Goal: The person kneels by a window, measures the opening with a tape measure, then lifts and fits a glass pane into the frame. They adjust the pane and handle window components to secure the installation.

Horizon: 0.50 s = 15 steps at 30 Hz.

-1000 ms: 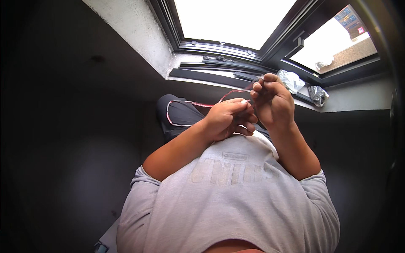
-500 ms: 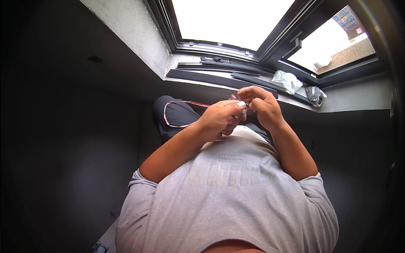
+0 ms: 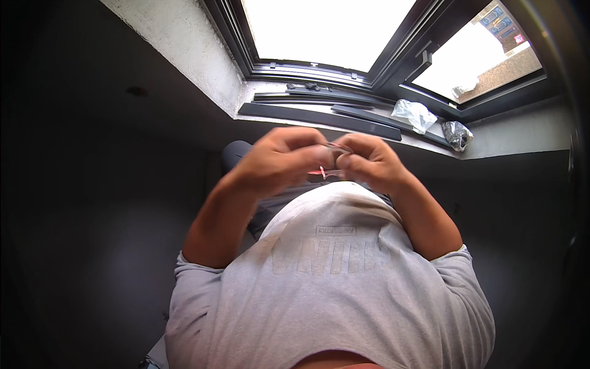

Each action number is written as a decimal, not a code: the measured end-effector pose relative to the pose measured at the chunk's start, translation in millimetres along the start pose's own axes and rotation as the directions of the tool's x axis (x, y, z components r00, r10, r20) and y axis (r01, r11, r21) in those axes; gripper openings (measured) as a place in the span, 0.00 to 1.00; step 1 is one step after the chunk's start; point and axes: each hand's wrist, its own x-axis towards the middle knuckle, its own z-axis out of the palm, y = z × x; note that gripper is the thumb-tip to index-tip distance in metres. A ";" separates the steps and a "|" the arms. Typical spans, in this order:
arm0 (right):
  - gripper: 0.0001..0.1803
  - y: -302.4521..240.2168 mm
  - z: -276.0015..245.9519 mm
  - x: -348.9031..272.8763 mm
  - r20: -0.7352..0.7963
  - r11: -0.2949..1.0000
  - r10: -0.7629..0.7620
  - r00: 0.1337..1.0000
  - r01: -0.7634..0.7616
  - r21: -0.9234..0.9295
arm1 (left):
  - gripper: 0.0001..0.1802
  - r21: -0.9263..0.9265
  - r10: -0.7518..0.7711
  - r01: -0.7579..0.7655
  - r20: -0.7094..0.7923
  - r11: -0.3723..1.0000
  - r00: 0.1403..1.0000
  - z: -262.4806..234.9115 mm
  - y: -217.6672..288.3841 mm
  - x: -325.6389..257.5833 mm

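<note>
In front of my belly, my left hand and my right hand are close together, fingertips nearly meeting. Both pinch a thin red-and-white strip that looks like a narrow band or tape. It spans the small gap between the fingers, and part of it hangs just below them. Motion smears the left fingers somewhat. What exactly the strip is cannot be made out, and its ends are hidden by the hands.
Beyond my hands a window sill carries dark flat profiles, a clear plastic bag and a dark bundle in plastic. Above stand a dark-framed window and a tilted sash with a handle. My dark-trousered knee is below.
My left hand has moved left and up, turning its back upward. The right fingers have come down into a pinch. The strip's wide loop over my leg is now gathered between the hands.
</note>
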 end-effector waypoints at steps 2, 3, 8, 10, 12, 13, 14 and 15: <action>0.13 -6.1 -23.7 -12.6 0.001 0.991 -0.004 1.000 0.005 -0.131 | 0.11 0.123 0.117 -0.101 -0.133 0.987 0.984 -17.8 21.1 -23.9; 0.15 -11.2 -34.7 -21.6 0.005 0.992 0.005 1.000 -0.005 -0.127 | 0.12 0.149 0.212 -0.182 -0.214 0.972 0.954 -28.8 28.7 -37.2; 0.17 -46.6 -71.6 -67.8 -0.111 0.998 -0.008 0.994 0.001 -0.060 | 0.13 0.003 0.487 -0.542 -0.444 0.840 0.752 -119.5 70.6 -129.8; 0.18 -56.3 -89.7 -83.5 -0.128 0.993 0.000 0.992 -0.014 -0.115 | 0.14 0.023 0.493 -0.584 -0.563 0.811 0.663 -146.6 85.2 -170.3; 0.18 -62.4 -101.0 -95.8 -0.151 0.986 0.014 0.988 -0.039 -0.164 | 0.14 0.022 0.510 -0.628 -0.605 0.778 0.611 -185.5 89.9 -203.4; 0.18 -66.1 -105.8 -99.7 -0.180 0.983 0.031 0.983 -0.062 -0.173 | 0.14 0.020 0.522 -0.654 -0.620 0.756 0.585 -205.9 87.8 -220.3; 0.18 -69.1 -110.1 -102.3 -0.208 0.980 0.046 0.977 -0.084 -0.178 | 0.13 0.015 0.518 -0.656 -0.628 0.754 0.581 -224.4 87.0 -239.5; 0.18 -72.1 -113.8 -103.1 -0.234 0.978 0.061 0.970 -0.105 -0.182 | 0.13 0.013 0.514 -0.659 -0.636 0.752 0.575 -240.9 85.6 -256.8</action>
